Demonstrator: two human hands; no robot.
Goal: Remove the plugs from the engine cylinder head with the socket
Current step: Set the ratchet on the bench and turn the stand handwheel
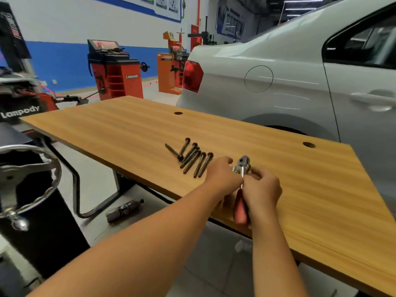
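Both my hands grip the ratchet (pixel 242 183): left hand (pixel 222 174) at its head, right hand (pixel 262 189) on the shaft, handle pointing back at me, bolts (pixel 192 157) just left

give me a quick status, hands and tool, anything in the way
Left hand and right hand both gripping the ratchet wrench over the wooden table. Dark bolts lie just left of the hands. No cylinder head in view.
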